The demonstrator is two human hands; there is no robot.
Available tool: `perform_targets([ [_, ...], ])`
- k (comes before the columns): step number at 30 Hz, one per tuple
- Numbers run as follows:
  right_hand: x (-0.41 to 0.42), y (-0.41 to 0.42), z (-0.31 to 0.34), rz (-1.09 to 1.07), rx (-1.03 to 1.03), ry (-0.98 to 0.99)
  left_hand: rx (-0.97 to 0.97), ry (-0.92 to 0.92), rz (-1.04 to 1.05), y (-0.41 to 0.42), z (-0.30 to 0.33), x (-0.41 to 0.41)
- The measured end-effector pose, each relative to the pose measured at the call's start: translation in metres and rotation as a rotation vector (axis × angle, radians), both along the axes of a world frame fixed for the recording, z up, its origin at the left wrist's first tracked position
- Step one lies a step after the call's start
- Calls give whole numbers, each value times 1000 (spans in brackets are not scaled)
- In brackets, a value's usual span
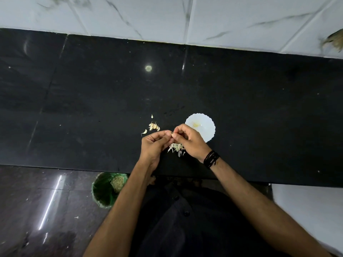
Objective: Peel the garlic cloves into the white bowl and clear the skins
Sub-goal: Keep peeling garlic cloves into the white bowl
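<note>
Head view: garlic clove [173,135] pinched between fingers of both hands (skins [176,147] just below).

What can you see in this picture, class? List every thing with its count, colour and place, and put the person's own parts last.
Counter: one, black, across the middle.
Wall tiles: several, white with grey veins, behind the counter.
White bowl: one, scalloped rim, on the counter beside the right hand.
Unpeeled cloves: a small cluster plus two strays, pale cream, left of the bowl.
Skins: one loose pile, whitish, under the hands.
Bin: one, green, on the floor below the counter edge.
Wrist threads: black, on the right wrist.
Left hand: pinch grip on a clove.
Right hand: pinching the same clove.
</note>
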State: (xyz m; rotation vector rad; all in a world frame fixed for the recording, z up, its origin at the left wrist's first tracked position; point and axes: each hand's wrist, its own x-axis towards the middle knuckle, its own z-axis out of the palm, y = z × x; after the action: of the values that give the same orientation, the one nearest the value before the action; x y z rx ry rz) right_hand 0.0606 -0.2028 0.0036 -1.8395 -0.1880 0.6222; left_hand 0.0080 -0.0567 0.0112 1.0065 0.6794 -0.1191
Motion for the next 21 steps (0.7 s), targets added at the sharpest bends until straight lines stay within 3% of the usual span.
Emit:
perform_targets([
  [5,-15,14,-3,-106,-84,-336,-169,128,167,-9,9,6],
  [9,-18,16,-2,-132,-130,-474,-239,192,211,-12,11,10],
  [17,-20,21,-2,-262,-131,-515,-280,269,257,-10,8,11],
  [21,-18,19,3,-292,-58,-426,-226,268,204,-7,8,9],
])
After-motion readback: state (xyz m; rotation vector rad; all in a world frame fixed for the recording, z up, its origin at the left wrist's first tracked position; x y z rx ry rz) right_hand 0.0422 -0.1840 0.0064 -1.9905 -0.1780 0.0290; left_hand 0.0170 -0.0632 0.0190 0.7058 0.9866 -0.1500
